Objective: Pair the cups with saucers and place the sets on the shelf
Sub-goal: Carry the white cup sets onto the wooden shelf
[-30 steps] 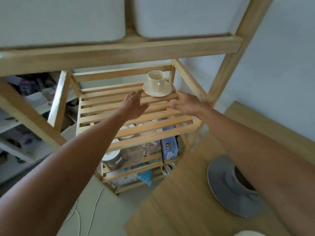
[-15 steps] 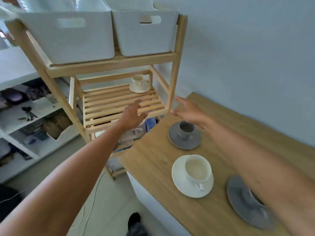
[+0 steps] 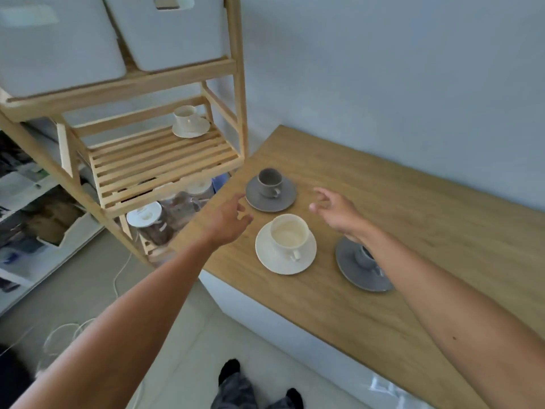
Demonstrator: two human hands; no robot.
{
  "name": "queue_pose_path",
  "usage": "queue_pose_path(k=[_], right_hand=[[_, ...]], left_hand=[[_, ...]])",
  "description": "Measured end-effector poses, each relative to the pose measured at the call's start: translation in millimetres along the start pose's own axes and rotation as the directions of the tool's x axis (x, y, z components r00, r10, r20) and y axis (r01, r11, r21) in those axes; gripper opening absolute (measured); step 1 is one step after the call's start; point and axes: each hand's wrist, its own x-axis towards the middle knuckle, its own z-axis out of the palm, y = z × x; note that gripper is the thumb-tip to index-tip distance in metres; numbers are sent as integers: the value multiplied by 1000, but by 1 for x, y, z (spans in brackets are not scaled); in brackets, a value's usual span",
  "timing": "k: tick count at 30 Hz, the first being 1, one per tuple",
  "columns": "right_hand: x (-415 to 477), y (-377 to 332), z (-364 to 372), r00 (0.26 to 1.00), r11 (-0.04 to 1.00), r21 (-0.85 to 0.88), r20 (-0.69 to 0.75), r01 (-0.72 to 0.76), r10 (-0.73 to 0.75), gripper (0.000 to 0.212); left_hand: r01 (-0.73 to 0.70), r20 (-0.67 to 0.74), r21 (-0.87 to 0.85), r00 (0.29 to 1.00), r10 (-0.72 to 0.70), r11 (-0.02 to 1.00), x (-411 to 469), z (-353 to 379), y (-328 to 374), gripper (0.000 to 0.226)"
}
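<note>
One cream cup with its saucer (image 3: pixel 190 125) is already placed at the back right of the slatted middle shelf (image 3: pixel 159 166) of the wooden rack. Three more sets are seen on the wooden tabletop (image 3: pixel 413 225): a grey cup on a grey saucer (image 3: pixel 270 191) nearest to the rack, a cream cup on a cream saucer (image 3: pixel 286 245) in front of it, and another grey set (image 3: pixel 361 265) to the right, partly hidden under the right forearm. The left hand (image 3: pixel 227 219) is held open with the fingers loosely spread, just beside the near grey saucer and the cream one, and nothing is held in it. The right hand (image 3: pixel 336 208) is also open and empty, with the fingers curled a little, and it is kept above the tabletop to the right of these two sets. It is judged that a next set is about to be taken. The cups look like glazed ceramic, so they are probably stiff, smooth, rather slippery and easily broken. Each cup only stands loose on its saucer and can slide if the saucer is tilted. The saucer is best taken under its rim from two opposite sides and kept level, or the cup is steadied by its handle with the other hand.
</note>
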Motion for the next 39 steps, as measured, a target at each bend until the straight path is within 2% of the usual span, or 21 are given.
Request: queue_pose_path(k=[7, 11, 17, 24, 29, 35, 39], right_hand=[[-23, 40, 32, 984, 987, -52, 91, -149, 153, 63], [-29, 52, 42, 980, 979, -129, 102, -157, 171, 65], [-28, 58, 50, 987, 977, -172, 73, -128, 142, 67], [-28, 64, 53, 988, 991, 14, 80, -131, 130, 67], [-25, 66, 51, 981, 971, 175, 139, -161, 137, 71], [-17, 55, 54, 977, 963, 224, 185, -149, 108, 74], [-8, 37, 64, 975, 958, 264, 215, -115, 58, 73]], left_hand=[[63, 104, -2, 993, -63, 998, -18, 49, -12, 62], [43, 154, 56, 987, -51, 998, -25, 61, -20, 61], [30, 138, 88, 990, -42, 996, -29, 69, -20, 60], [56, 110, 11, 992, -57, 998, -30, 74, -15, 59], [55, 140, -123, 989, -38, 991, -32, 69, -15, 57], [120, 136, -246, 987, -89, 962, -34, 56, -25, 56], [158, 80, -270, 987, -142, 950, -31, 40, -35, 57]])
